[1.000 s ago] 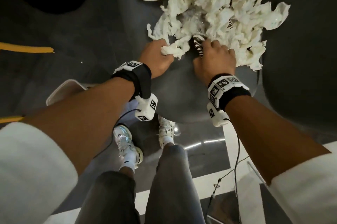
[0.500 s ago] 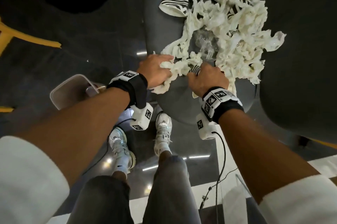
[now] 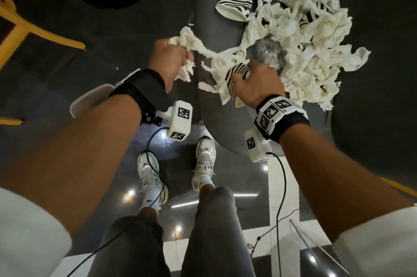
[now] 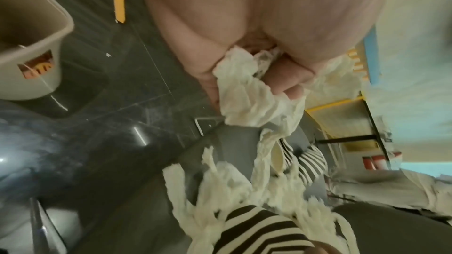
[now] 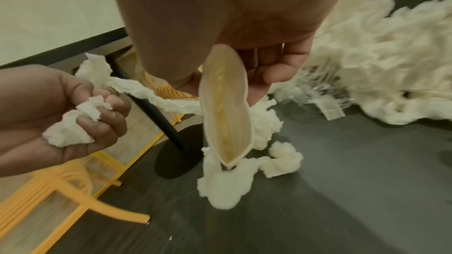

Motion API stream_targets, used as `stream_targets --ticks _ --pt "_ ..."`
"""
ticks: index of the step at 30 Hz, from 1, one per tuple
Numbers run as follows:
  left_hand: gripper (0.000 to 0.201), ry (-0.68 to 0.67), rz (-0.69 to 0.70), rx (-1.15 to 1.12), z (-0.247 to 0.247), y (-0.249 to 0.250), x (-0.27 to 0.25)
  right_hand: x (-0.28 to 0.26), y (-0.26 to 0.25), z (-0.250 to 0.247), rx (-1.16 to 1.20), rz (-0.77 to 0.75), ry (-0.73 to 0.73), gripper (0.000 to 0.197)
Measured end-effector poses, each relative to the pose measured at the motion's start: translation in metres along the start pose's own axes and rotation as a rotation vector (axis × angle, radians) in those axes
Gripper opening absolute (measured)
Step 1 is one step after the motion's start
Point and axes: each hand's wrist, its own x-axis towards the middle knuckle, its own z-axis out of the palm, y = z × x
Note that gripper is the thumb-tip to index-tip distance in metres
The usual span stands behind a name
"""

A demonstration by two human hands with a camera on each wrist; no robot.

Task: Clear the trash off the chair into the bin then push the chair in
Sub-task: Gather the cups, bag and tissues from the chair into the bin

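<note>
A heap of white shredded tissue [image 3: 304, 35] lies on the grey chair seat [image 3: 214, 17], with clear crinkled plastic [image 3: 270, 53] in it. My left hand [image 3: 171, 60] grips a wad of tissue [image 4: 244, 88] at the seat's left edge, and a strand stretches from it back to the heap. My right hand [image 3: 257, 82] grips a squashed striped paper cup [image 3: 237, 73], whose flattened mouth shows in the right wrist view [image 5: 225, 107]. Two more striped cups [image 3: 234, 3] lie at the back of the seat. The pale bin [image 4: 31, 45] stands on the floor at the left, partly hidden under my left forearm [image 3: 90, 98].
A yellow chair frame [image 3: 33, 28] stands at the far left. A black table pole and round base [image 5: 176, 157] rise beyond the seat. A dark rounded chair part [image 3: 379, 73] flanks the seat on the right. My feet [image 3: 203, 163] and cables are on the glossy floor below.
Both hands have drawn back from the heap. The left hand moved left with its tissue wad, stretching a strand. The right hand has lifted the striped cup clear of the pile.
</note>
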Motion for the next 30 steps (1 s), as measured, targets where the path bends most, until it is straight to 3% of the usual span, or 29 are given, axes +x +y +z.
stream_targets --ticks 6,9,13,16,19,23,27,30 --pt "0.025 0.197 -0.072 0.014 -0.089 -0.037 -0.004 -0.011 -0.077 0.032 -0.178 -0.125 -0.037 0.042" --pt "0.019 0.311 -0.151 0.056 -0.138 -0.072 -0.007 -0.023 -0.121 0.059 -0.154 -0.225 -0.053 0.039" --pt "0.015 0.395 -0.261 0.144 -0.199 -0.121 -0.015 -0.036 -0.178 0.116 0.005 -0.306 -0.278 0.044" --pt "0.019 0.382 -0.326 0.239 -0.242 -0.168 -0.018 -0.048 -0.215 0.170 0.073 -0.269 -0.446 0.048" --pt "0.027 0.364 -0.375 0.347 -0.273 -0.206 -0.016 -0.059 -0.242 0.225 0.087 -0.243 -0.510 0.049" --pt "0.021 0.283 -0.386 0.391 -0.290 -0.234 -0.002 -0.061 -0.262 0.279 0.141 -0.218 -0.566 0.053" --pt "0.038 0.187 -0.403 0.353 -0.302 -0.254 0.016 -0.061 -0.262 0.309 0.153 -0.226 -0.625 0.060" --pt "0.041 0.211 -0.405 0.505 -0.307 -0.262 0.017 -0.058 -0.240 0.306 0.091 -0.239 -0.632 0.048"
